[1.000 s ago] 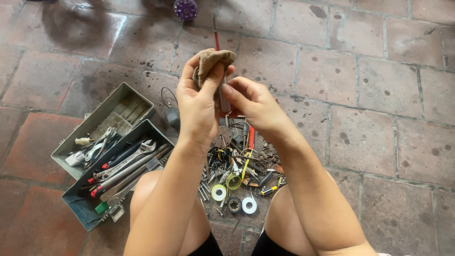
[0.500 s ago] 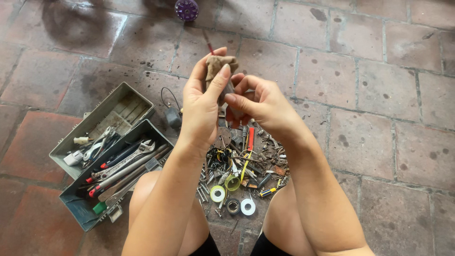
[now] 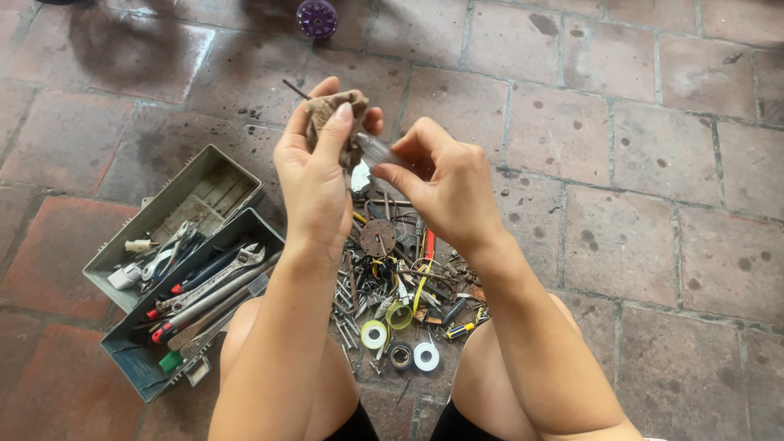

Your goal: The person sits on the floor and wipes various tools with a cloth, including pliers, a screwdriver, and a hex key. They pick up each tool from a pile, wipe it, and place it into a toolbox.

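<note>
Brick floor point(image 3: 621, 180); rag-wrapped screwdriver point(image 3: 371, 149) between both hands, shaft pointing up-left.

Bright, sharp daylight; soft shadows at top.

both hands point(image 3: 384, 175) rub a brown rag point(image 3: 333, 114) along a screwdriver point(image 3: 377, 149) above scattered tools point(image 3: 400, 278).

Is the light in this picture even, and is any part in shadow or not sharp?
Head view: soft daylight, no strong glare; a dark shadow lies on the brick floor at the top left. The left hand with the brown rag and the right hand are sharp enough; the clear handle between them is a little smeared. The open toolbox is clear.
</note>
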